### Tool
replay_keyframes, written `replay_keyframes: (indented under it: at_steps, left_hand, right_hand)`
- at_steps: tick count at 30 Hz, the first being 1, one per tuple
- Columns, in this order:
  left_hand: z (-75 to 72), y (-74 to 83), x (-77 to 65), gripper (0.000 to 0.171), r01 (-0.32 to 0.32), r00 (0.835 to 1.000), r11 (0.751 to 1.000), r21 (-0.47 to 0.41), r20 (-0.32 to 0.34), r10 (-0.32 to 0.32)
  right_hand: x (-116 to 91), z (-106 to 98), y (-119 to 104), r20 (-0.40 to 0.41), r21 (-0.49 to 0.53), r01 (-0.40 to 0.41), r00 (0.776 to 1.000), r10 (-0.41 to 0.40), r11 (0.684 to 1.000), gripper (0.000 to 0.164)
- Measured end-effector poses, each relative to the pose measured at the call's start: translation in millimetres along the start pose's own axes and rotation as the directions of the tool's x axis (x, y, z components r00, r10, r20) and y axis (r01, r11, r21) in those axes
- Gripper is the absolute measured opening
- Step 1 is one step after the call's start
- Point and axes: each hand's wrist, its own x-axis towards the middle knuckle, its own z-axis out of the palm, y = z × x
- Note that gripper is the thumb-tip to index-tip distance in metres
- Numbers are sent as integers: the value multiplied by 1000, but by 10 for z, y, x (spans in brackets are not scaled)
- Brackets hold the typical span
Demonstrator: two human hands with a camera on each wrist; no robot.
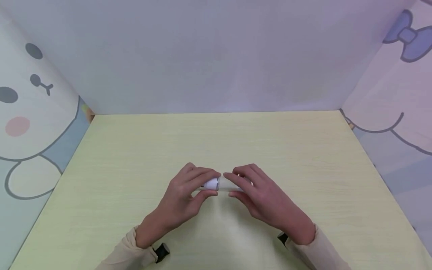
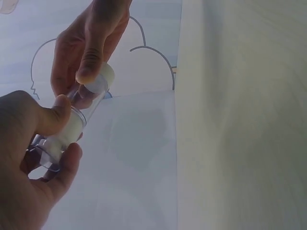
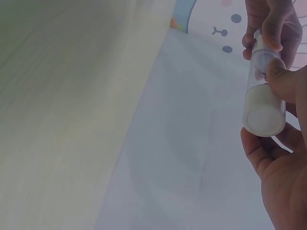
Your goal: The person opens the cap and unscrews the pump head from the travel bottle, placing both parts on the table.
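A small clear bottle (image 1: pixel 227 184) with white ends lies sideways between the two hands, above the table. My left hand (image 1: pixel 183 191) pinches its white collar (image 1: pixel 211 183) between thumb and fingers. Beyond that collar, a clear plastic rim (image 2: pixel 42 162) shows between the left fingers in the left wrist view. At the other end, my right hand (image 1: pixel 260 193) holds the bottle's body, thumb on the near side and fingers on the far side. The white base (image 3: pixel 265 115) faces the right wrist camera. Fingers hide part of the body and the collar end.
Under the hands spreads a pale wood-grain table (image 1: pixel 216 142). A plain light wall (image 1: pixel 216 56) stands along its far edge. Panels with cartoon figures flank it, one at the left (image 1: pixel 37 123) and one at the right (image 1: pixel 398 97). Dark wrist devices (image 1: pixel 162 252) sit at the cuffs.
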Motion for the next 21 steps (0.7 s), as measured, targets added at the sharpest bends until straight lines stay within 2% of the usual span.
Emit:
replay_keyframes:
  at_steps: [15,21]
  left_hand:
    - [-29,16,2,45,6,1000,1000,5,7,-6]
    - [-56,20,5,47,-1,1000,1000,15,9,1]
  right_hand:
    - [-51,-29,36,15,13,-14,1000,14,1000,40]
    - [-61,-14,50,27,4,-15,1000,14,1000,46]
